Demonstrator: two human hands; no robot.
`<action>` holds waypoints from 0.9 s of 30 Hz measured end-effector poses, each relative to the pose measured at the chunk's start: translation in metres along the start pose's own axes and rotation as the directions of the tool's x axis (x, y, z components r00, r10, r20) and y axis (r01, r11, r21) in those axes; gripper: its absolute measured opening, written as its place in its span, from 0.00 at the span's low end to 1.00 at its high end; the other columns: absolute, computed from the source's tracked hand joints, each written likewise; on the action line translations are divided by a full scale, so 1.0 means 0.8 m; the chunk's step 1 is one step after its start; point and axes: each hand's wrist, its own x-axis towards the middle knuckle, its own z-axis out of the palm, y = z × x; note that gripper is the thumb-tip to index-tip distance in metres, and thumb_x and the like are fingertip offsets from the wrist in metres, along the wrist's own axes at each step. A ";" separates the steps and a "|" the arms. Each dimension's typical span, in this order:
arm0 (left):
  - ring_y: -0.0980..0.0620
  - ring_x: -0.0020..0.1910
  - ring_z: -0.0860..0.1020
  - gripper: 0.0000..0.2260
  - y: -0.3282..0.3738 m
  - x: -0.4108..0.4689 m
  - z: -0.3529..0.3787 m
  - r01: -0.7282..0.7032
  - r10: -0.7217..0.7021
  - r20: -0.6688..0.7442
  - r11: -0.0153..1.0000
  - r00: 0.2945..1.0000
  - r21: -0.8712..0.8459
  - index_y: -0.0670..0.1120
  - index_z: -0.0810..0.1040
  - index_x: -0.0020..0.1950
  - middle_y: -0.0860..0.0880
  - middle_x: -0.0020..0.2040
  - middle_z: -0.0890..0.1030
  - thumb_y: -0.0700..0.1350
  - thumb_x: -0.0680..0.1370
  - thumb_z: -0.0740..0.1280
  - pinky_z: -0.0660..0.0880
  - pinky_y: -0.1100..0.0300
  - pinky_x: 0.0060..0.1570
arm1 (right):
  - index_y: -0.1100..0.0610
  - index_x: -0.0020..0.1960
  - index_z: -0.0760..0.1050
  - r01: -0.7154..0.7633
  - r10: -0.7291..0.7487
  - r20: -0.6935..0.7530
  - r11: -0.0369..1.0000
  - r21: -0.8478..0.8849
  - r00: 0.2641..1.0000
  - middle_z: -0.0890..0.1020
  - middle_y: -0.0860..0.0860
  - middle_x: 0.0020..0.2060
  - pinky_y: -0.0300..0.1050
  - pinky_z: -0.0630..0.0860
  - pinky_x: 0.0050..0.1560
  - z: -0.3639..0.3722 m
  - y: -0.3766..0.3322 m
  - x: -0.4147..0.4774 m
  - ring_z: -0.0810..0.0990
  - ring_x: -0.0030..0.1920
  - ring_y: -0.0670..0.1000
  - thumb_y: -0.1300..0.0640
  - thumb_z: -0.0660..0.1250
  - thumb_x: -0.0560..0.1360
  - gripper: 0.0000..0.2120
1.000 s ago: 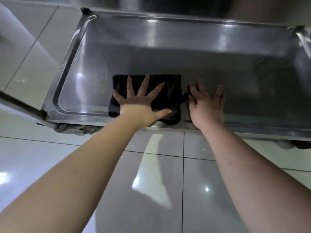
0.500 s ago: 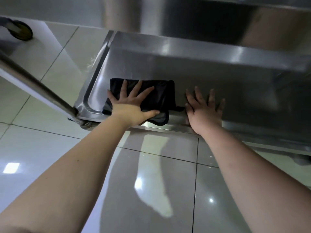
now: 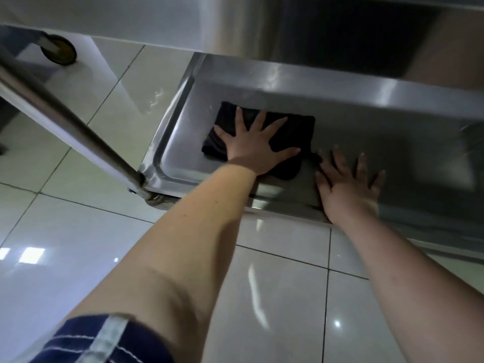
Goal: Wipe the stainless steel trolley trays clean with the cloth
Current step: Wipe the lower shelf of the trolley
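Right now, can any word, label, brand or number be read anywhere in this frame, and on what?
None readable. The shiny stainless steel trolley tray, the folded black cloth under the left hand, the glossy pale floor tiles and the navy sleeve with pale stripes bear no lettering.

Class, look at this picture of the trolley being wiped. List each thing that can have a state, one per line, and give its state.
Cloth, folded, lying flat in the tray under the left hand.
Left hand, fingers spread, pressing on the cloth.
Right hand, fingers spread, flat on bare metal beside the cloth.
Tray, shiny, carrying the cloth and both hands.
Wheel, resting on the floor.
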 end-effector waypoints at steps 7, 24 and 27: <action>0.40 0.78 0.37 0.39 -0.115 -0.019 -0.020 0.112 -0.114 0.023 0.992 0.993 0.065 0.74 0.42 0.73 0.58 0.80 0.41 0.82 0.63 0.44 0.40 0.24 0.65 | 0.29 0.74 0.38 -0.009 0.010 0.019 1.000 -0.009 1.000 0.40 0.36 0.77 0.72 0.35 0.70 0.003 0.000 0.004 0.37 0.78 0.58 0.38 0.40 0.80 0.24; 0.36 0.77 0.36 0.41 -0.050 -0.005 0.003 0.092 -0.092 0.009 0.996 0.996 0.018 0.73 0.41 0.74 0.55 0.80 0.40 0.83 0.63 0.47 0.39 0.22 0.63 | 0.32 0.76 0.37 0.018 -0.019 -0.014 0.998 -0.054 1.000 0.39 0.38 0.78 0.73 0.39 0.71 0.004 -0.003 0.000 0.39 0.78 0.61 0.39 0.38 0.81 0.24; 0.34 0.76 0.37 0.41 -0.009 0.026 -0.004 0.085 -0.085 0.015 0.996 0.996 0.006 0.70 0.43 0.75 0.54 0.80 0.40 0.81 0.66 0.49 0.39 0.22 0.63 | 0.32 0.76 0.39 0.025 -0.025 -0.003 0.999 -0.036 1.000 0.40 0.38 0.78 0.73 0.37 0.70 0.000 -0.001 0.003 0.38 0.78 0.60 0.39 0.39 0.81 0.24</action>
